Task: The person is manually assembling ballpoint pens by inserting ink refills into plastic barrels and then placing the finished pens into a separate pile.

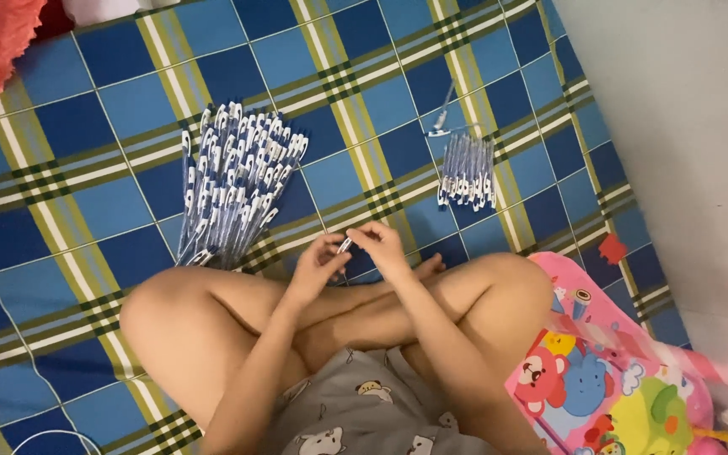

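Legs: I sit cross-legged on the blue checked blanket [86, 168].
Hands: my left hand [317, 265] and right hand [382, 248] both pinch one small pen [345, 245] just above my knees.
Far left: a big pile of pens [233, 185].
Far right: a smaller bundle [467, 173].

No packages, labels, signs or screens are showing anywhere in this view.
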